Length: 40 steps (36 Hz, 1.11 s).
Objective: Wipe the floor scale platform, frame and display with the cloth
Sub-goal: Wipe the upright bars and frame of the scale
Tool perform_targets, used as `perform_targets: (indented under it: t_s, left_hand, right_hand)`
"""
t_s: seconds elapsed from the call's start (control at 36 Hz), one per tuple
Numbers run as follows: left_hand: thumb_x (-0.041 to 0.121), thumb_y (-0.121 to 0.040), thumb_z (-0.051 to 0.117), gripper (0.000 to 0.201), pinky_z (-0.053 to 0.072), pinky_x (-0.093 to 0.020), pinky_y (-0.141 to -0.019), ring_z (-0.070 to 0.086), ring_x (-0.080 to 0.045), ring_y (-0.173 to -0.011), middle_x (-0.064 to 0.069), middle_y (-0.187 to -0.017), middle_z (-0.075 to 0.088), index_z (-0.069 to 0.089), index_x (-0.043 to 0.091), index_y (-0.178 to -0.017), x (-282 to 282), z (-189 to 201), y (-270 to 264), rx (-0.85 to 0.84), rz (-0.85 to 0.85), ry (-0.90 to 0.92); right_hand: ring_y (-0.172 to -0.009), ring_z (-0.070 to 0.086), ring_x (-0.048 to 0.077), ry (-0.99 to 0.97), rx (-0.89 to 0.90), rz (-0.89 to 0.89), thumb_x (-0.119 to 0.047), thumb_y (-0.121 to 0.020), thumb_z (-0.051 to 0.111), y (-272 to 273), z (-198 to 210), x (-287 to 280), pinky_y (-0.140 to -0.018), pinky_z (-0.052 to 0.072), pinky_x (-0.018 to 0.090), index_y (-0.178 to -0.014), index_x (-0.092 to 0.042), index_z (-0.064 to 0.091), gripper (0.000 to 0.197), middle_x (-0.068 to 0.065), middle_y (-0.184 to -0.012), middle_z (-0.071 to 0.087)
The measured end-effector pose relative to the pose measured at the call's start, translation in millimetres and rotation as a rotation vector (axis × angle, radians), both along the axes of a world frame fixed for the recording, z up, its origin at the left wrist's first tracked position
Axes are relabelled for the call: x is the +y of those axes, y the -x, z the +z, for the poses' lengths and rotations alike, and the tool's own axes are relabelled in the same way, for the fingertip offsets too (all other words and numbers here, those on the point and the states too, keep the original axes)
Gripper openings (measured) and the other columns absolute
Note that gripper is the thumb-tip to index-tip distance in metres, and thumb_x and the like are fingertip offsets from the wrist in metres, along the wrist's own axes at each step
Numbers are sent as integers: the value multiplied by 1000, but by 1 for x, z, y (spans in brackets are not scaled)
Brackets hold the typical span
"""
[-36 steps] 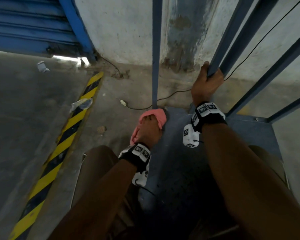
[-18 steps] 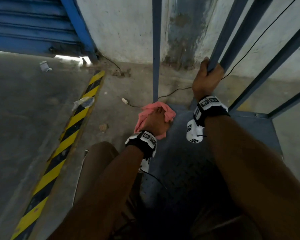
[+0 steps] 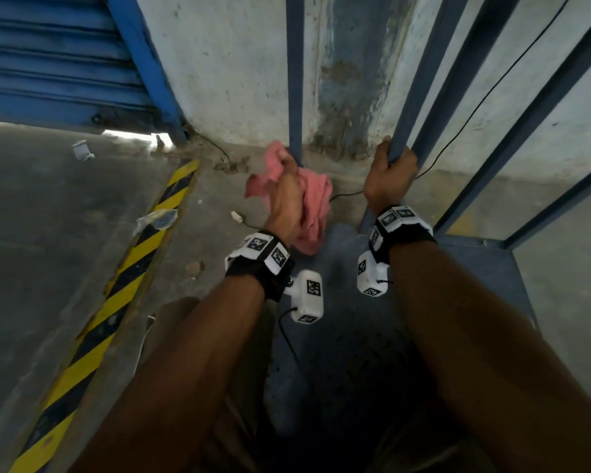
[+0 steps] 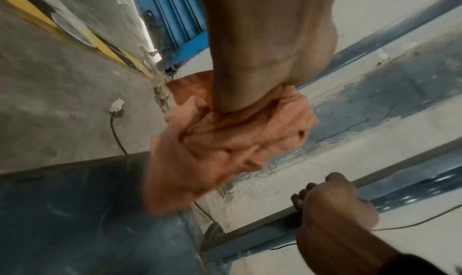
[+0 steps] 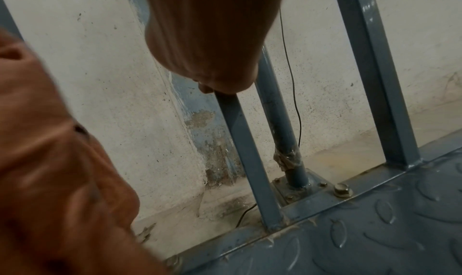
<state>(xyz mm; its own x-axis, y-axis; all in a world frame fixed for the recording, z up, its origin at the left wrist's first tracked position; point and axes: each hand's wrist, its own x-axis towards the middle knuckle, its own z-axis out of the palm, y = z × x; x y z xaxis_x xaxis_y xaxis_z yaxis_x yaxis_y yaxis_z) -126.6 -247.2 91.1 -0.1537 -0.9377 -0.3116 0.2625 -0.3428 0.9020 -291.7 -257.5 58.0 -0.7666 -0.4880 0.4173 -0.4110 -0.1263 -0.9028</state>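
My left hand (image 3: 285, 192) grips a bunched pink cloth (image 3: 313, 206) (image 4: 225, 137) wrapped around the left upright bar (image 3: 294, 80) of the blue scale frame, a little above the platform. The cloth hangs loose below the hand. My right hand (image 3: 391, 172) (image 5: 220, 70) grips the neighbouring slanted frame bar (image 3: 420, 83) (image 5: 247, 157). The blue checker-plate platform (image 3: 355, 353) (image 5: 362, 239) lies beneath both forearms. No display is in view.
A thin black cable (image 3: 471, 107) runs down the white wall and along the floor to a white plug (image 3: 236, 217). A yellow-black hazard stripe (image 3: 116, 302) borders the concrete floor on the left. A blue roller shutter (image 3: 48, 56) stands at back left. Litter lies on the floor.
My left hand has lifted the cloth off the platform's far corner and up onto the left upright bar. My right hand keeps its hold on the slanted bar.
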Motion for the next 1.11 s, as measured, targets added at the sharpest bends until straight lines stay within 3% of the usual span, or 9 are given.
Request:
perform_targets:
  t_s: [0.14,0.25,0.33,0.42,0.53,0.67,0.83,0.97,1.11]
  left_hand:
    - [58,-102,43,47,52,-27,-62,60,-9,-59,0,-67,58,58,20,-80,13,0,-17,-291,-61,102]
    - [59,-96,55,43,57,-53,-86,65,-27,-81,-15,-91,65,73,23,-81,26,-3,-43,-93,-116,46]
    - [53,-100,51,37,54,-48,-76,55,-36,-88,-23,-106,58,78,29,-95,42,10,-45,7,-316,97]
    - [46,-96,60,32,52,-48,-94,64,-35,-100,-20,-110,69,73,22,-112,48,31,-37,5,-468,138]
    - [20,-99,62,18,55,-37,-97,72,-22,-102,-9,-110,75,70,13,-113,45,62,-25,102,-529,134]
    - [7,-87,75,34,60,-35,-83,73,-27,-100,-18,-112,74,68,-4,-119,37,86,-8,112,-501,175]
    - [25,-83,83,29,56,-23,-75,73,-8,-87,2,-95,77,75,8,-105,33,122,11,-322,-586,712]
    - [44,-89,63,42,39,-38,-106,46,-30,-127,-8,-119,60,62,13,-116,-9,176,17,-859,-14,1537]
    - [39,-82,62,81,21,-59,-119,31,-43,-144,-22,-151,38,36,6,-151,-40,205,41,-1177,92,1683]
  right_hand:
    - [-46,34,17,-51,-47,20,-19,-100,54,-2,9,7,-44,23,26,-68,-8,42,36,2,-52,35]
    - [-50,39,21,-147,-104,86,-24,-102,55,-1,16,13,-48,28,31,-69,-10,43,38,8,-56,38]
    - [-65,49,24,-294,-95,124,-41,-96,64,3,25,25,-61,46,39,-81,-14,48,35,7,-72,48]
    - [-106,36,22,-544,-41,107,-47,-86,74,3,32,46,-94,36,37,-120,-9,42,60,13,-119,38]
    - [-111,56,37,-402,-390,393,-80,-62,76,-2,51,82,-93,52,48,-129,-16,45,98,27,-127,51]
    - [-129,59,25,-174,-563,775,-46,-106,40,-24,91,152,-100,53,37,-140,-18,52,46,5,-138,63]
    - [-80,72,-2,-196,-355,585,-1,-87,73,-26,90,169,-71,57,19,-96,-20,68,21,-18,-84,76]
    - [-96,72,15,-14,-340,301,-6,-91,68,-18,102,158,-78,59,29,-114,-10,70,24,1,-105,76]
    - [-101,70,19,71,-297,61,-15,-94,62,-9,119,130,-81,62,37,-126,-14,62,32,2,-113,72]
